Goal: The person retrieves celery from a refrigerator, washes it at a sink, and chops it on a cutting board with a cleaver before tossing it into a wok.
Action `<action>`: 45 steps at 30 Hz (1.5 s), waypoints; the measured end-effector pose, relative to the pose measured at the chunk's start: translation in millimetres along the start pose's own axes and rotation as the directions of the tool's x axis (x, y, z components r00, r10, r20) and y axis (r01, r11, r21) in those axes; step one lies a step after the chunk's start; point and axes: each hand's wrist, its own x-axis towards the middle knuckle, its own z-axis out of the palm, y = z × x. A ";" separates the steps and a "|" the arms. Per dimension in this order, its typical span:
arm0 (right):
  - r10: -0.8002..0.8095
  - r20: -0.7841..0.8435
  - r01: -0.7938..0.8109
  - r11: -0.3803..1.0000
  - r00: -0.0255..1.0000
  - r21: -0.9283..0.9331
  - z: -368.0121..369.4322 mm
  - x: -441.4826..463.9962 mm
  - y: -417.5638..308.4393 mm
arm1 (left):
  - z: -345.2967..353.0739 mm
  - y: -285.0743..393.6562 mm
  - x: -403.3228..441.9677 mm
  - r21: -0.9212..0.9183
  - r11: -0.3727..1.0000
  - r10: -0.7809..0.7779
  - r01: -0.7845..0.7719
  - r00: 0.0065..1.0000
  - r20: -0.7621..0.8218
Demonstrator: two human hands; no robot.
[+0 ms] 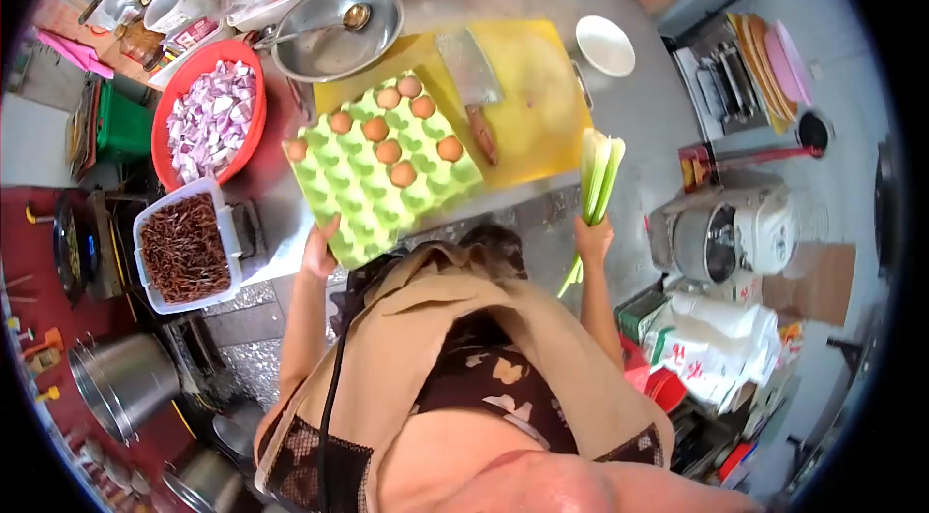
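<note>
My left hand (321, 248) grips the near left corner of a pale green egg tray (360, 198), its fingers wrapped over the edge. Several brown eggs (375, 130) sit scattered in the tray's cups, mostly toward the far side. A bunch of celery (600, 165) stands out of my right hand (594, 236), which is closed around the stalks, with thin ends poking out below. Under the tray's far part lies a yellow cutting board (542, 97). On that board rests a cleaver (469, 68) with a wooden handle, just right of the tray.
At left are a red basin (258, 116) of chopped onion and a plastic tub (228, 223) of dark reddish-brown strips. A metal bowl (387, 15) with a ladle stands behind the tray. A white bowl (606, 45) sits right of the board. A rice cooker (764, 232) is farther right.
</note>
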 end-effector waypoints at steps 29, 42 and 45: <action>-0.183 0.344 0.086 0.957 0.921 0.278 -27.2 293.8 -2.2 | 281.4 -66.4 148.2 -0.131 0.969 0.193 -0.207 0.975 -0.113; -0.180 0.485 0.099 0.977 0.856 0.189 -24.2 306.4 -35.5 | 392.3 91.1 362.8 0.898 0.331 0.735 0.288 0.518 -0.437; -0.255 0.407 0.119 0.937 0.877 0.329 3.4 295.3 -76.5 | 433.9 67.2 292.4 0.965 0.019 0.633 -0.261 0.750 0.191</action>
